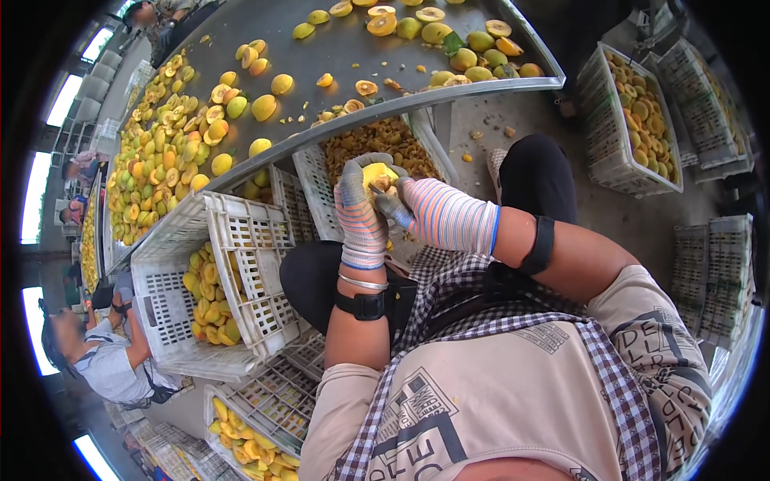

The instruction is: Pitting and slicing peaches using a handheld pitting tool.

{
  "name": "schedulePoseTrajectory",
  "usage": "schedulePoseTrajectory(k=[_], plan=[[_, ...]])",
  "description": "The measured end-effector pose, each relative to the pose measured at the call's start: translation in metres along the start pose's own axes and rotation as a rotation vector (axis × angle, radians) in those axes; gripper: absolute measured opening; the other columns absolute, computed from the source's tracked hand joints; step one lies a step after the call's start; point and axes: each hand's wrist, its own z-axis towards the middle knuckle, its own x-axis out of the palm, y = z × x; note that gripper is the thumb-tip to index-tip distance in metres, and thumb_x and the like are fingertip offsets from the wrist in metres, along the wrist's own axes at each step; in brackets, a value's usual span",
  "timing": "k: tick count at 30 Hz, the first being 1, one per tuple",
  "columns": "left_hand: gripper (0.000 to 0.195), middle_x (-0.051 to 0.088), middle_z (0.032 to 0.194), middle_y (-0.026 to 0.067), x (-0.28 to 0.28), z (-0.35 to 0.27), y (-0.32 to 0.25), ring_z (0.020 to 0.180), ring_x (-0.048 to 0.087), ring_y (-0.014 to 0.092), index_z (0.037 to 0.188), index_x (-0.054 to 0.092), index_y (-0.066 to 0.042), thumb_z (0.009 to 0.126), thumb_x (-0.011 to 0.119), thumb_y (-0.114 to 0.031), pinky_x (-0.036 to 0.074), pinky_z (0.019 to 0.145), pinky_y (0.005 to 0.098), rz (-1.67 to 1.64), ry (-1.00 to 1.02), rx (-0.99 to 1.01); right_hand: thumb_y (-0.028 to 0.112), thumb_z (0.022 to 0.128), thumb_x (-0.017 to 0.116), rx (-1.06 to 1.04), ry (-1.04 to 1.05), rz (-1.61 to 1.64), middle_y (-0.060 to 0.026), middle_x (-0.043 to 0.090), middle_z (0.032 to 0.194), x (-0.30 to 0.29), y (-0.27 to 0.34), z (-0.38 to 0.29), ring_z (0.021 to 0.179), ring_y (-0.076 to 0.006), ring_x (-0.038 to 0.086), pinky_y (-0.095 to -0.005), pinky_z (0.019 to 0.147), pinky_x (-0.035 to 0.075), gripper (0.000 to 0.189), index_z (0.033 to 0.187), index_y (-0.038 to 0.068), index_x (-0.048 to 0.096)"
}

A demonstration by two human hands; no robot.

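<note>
My left hand [361,210], in a striped knit glove with grey coated fingers, is wrapped around a yellow peach piece [378,174]. The flesh around the stone is exposed and faces my right hand. My right hand [436,210], gloved the same way, holds a small dark metal tool [376,190] with its tip against the fruit. The tool's handle is hidden in the fingers. Both hands are over my lap, in front of a white plastic crate [313,186] of brown peach waste [382,144] under the table edge.
A metal table [337,51] carries whole and halved peaches [162,162]. White crates of peach halves stand at my left [162,324], lower left [219,394] and far right [601,120]. Another person [114,361] sits at the left. Scraps lie on the concrete floor [481,114].
</note>
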Motion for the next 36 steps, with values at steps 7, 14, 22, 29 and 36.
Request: schedulePoseTrajectory(k=[7, 14, 22, 29, 36], plan=[[0.051, 0.064, 0.086, 0.0129, -0.003, 0.003, 0.003, 0.077, 0.062, 0.021, 0.098, 0.061, 0.000, 0.089, 0.047, -0.048, 0.051, 0.071, 0.0330, 0.090, 0.032, 0.100, 0.049, 0.092, 0.043, 0.204, 0.137, 0.704, -0.0136, 0.058, 0.064, -0.005, 0.003, 0.001, 0.053, -0.0261, 0.058, -0.0354, 0.050, 0.048, 0.052, 0.086, -0.001, 0.057], [0.054, 0.065, 0.082, 0.0139, 0.001, 0.001, 0.004, 0.076, 0.063, 0.022, 0.100, 0.059, 0.001, 0.090, 0.046, -0.051, 0.052, 0.072, 0.0324, 0.039, 0.038, 0.185, 0.058, 0.090, 0.039, 0.330, 0.236, 1.083, 0.0032, 0.043, 0.056, -0.003, 0.017, -0.006, 0.040, -0.0050, 0.036, -0.0189, 0.035, 0.030, 0.049, 0.081, 0.012, 0.053], [0.055, 0.065, 0.080, 0.0148, 0.002, 0.003, 0.004, 0.075, 0.063, 0.022, 0.098, 0.059, 0.002, 0.090, 0.045, -0.051, 0.052, 0.072, 0.0320, 0.053, 0.056, 0.148, 0.043, 0.094, 0.041, 0.075, 0.001, 0.670, -0.0155, 0.060, 0.073, 0.020, -0.007, 0.008, 0.064, -0.0285, 0.060, -0.0355, 0.058, 0.049, 0.046, 0.097, -0.001, 0.057], [0.050, 0.065, 0.079, 0.0115, 0.001, 0.006, -0.001, 0.073, 0.062, 0.019, 0.098, 0.061, 0.001, 0.091, 0.045, -0.046, 0.052, 0.068, 0.0311, 0.123, -0.004, 0.034, 0.037, 0.095, 0.044, -0.020, -0.031, 0.054, -0.0177, 0.057, 0.066, 0.012, -0.014, 0.014, 0.063, -0.0332, 0.057, -0.0379, 0.060, 0.047, 0.041, 0.095, -0.003, 0.054], [0.053, 0.065, 0.083, 0.0124, 0.007, 0.003, -0.003, 0.075, 0.062, 0.020, 0.100, 0.059, 0.000, 0.089, 0.049, -0.051, 0.052, 0.070, 0.0321, 0.096, 0.066, 0.170, 0.054, 0.090, 0.045, 0.386, 0.308, 1.230, 0.0030, 0.041, 0.053, -0.018, 0.020, -0.008, 0.038, -0.0056, 0.035, -0.0208, 0.033, 0.028, 0.045, 0.076, 0.012, 0.051]])
